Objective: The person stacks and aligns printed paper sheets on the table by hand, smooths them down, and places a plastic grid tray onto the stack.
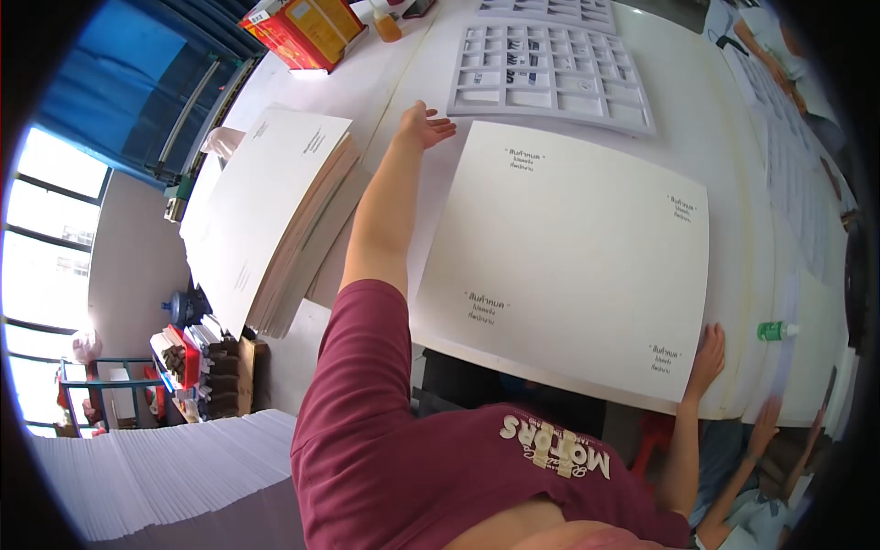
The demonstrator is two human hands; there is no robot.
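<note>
A large white printed sheet (568, 247) lies in front of me on the table, with small blocks of dark lettering near its corners. My left hand (424, 126) is stretched out past the sheet's far left corner, fingers spread and holding nothing. Just beyond it is a white gridded tray (555, 78) with many rectangular compartments, some with dark printing inside. At the sheet's near right corner, my right hand (706, 360) rests along the edge with its fingers extended. Whether its thumb touches the sheet's underside is hidden.
A thick stack of printed sheets (275, 202) stands left of my arm. Farther back are a red and yellow box (302, 32) and an orange bottle (387, 26). A green bottle (777, 331) lies at right, near a co-worker's hand (766, 420). White stacked sheets (174, 472) fill the lower left.
</note>
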